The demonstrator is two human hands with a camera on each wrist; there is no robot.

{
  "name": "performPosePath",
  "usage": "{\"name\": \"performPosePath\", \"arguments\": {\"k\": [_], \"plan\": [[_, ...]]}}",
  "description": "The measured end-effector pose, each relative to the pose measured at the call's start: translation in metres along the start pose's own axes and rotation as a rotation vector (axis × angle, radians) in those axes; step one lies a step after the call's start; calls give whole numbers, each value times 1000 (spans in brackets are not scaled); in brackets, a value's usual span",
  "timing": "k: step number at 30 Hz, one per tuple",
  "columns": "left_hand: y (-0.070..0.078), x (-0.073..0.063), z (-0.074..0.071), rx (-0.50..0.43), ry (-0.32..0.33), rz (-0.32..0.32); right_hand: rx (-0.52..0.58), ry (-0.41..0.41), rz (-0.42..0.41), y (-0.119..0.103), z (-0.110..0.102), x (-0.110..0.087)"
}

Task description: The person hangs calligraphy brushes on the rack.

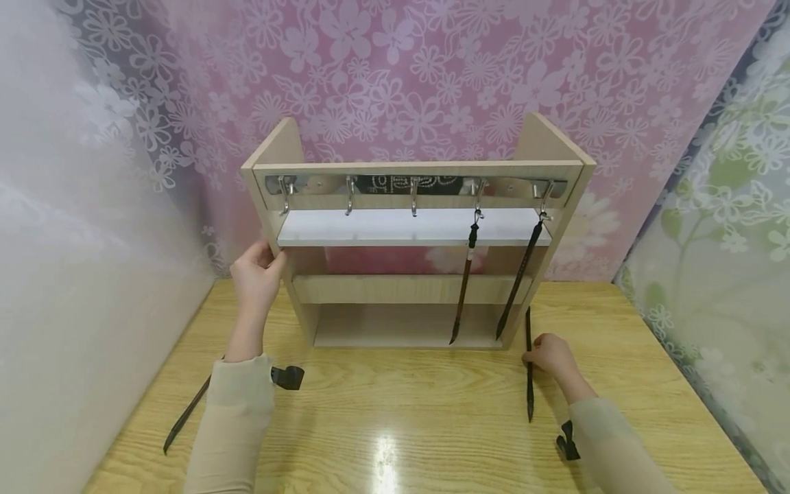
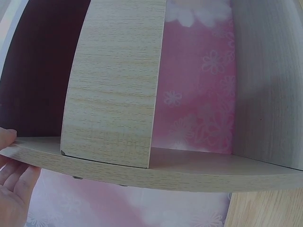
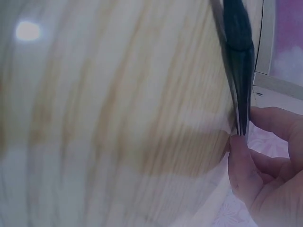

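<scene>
A small wooden shelf [image 1: 407,291] stands on the table, with a metal hook rail [image 1: 321,184] across its upper front. My left hand [image 1: 256,271] holds the front edge of its left side panel, thumb inside and fingers outside in the left wrist view. By the shelf's right side, my right hand [image 1: 551,354] pinches a black calligraphy brush [image 1: 530,401] around its middle; its dark tip [image 3: 238,28] points toward me. From the two rightmost hooks hang a brown-handled brush [image 1: 465,281] and a black brush [image 1: 520,274], tips down.
Another dark brush [image 1: 185,420] lies on the table at the left, partly hidden by my left sleeve [image 1: 231,418]. The other hooks [image 1: 350,197] carry nothing. Walls rise close on the left, right and behind the shelf. The wood-grain table [image 1: 370,412] reflects a light.
</scene>
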State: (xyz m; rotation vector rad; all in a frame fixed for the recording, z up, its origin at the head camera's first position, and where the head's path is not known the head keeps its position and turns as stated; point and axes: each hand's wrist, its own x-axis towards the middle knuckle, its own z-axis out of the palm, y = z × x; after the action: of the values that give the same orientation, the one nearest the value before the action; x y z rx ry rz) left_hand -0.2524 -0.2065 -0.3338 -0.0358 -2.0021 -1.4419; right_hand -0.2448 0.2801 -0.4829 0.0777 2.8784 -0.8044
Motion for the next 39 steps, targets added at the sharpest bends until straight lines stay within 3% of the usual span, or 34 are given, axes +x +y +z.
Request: {"name": "performPosePath", "arguments": {"k": [19, 32, 35, 39], "plan": [[-2, 0, 1, 14, 13, 6, 29, 32, 8, 4, 2, 0], [-1, -1, 1, 35, 13, 9, 134, 34, 18, 8, 1, -3], [4, -2, 0, 26, 7, 1, 158, 36, 20, 10, 1, -3], [24, -8, -1, 33, 4, -4, 179, 32, 32, 10, 0, -5]]}}
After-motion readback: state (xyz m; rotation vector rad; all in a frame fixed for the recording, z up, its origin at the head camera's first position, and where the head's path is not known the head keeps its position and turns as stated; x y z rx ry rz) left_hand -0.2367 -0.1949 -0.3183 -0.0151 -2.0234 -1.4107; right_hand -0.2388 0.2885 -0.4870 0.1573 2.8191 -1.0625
